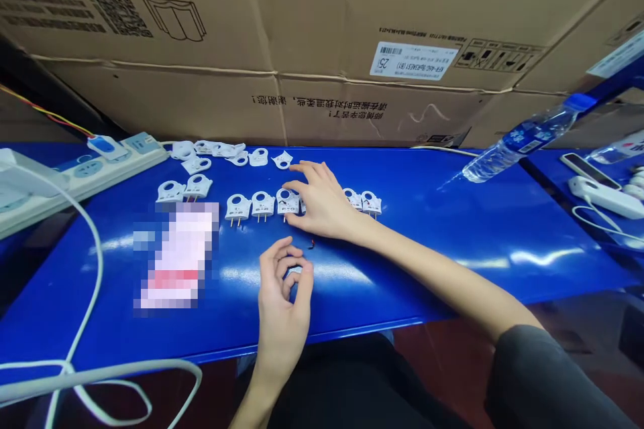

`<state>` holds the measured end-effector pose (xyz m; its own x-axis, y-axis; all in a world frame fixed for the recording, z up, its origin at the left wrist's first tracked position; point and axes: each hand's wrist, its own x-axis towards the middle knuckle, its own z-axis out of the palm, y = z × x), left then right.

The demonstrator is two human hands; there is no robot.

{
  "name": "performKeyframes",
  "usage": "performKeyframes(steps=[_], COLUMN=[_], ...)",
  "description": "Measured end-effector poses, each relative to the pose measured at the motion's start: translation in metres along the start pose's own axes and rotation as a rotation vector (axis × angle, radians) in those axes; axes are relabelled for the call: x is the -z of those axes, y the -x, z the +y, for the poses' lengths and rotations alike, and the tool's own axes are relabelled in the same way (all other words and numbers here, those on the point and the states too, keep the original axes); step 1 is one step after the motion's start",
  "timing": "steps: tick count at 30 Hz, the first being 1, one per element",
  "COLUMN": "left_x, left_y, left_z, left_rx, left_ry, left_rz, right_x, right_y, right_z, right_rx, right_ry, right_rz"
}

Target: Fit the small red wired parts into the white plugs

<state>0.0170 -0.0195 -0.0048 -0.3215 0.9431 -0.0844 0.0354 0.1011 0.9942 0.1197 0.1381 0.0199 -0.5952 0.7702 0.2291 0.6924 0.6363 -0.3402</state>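
Observation:
My left hand [284,281] is curled above the front of the table, closed around a white piece [294,269] that looks like a plug housing; most of it is hidden by the fingers. Fingers apart, my right hand [322,204] reaches over a row of white plug housings with round holes and metal prongs. Its thumb and fingertips are around one plug housing [286,200], and the palm hides others. Left of it in the row are another plug housing [262,204] and one more housing [238,207]. A small dark-and-red wire piece [312,244] lies between the hands.
White covers [258,157] lie along the back, before a large cardboard box [322,107]. Two housings [198,186] sit near a blurred pink item [181,255]. A power strip [111,171] and white cable [98,261] are left; a water bottle [523,141] is right.

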Motion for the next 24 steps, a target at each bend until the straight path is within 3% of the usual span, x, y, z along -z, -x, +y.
performKeyframes(steps=[9, 24], left_x=[-0.001, 0.0], left_y=[0.001, 0.001], left_z=[0.003, 0.002], left_rx=[-0.005, -0.006], left_ry=[-0.007, 0.058], left_rz=[-0.004, 0.02], right_x=[-0.001, -0.02], right_y=[-0.013, -0.028], right_z=[0.001, -0.015], right_rx=[-0.053, 0.197], right_ry=[0.011, 0.018], right_rz=[-0.184, -0.146])
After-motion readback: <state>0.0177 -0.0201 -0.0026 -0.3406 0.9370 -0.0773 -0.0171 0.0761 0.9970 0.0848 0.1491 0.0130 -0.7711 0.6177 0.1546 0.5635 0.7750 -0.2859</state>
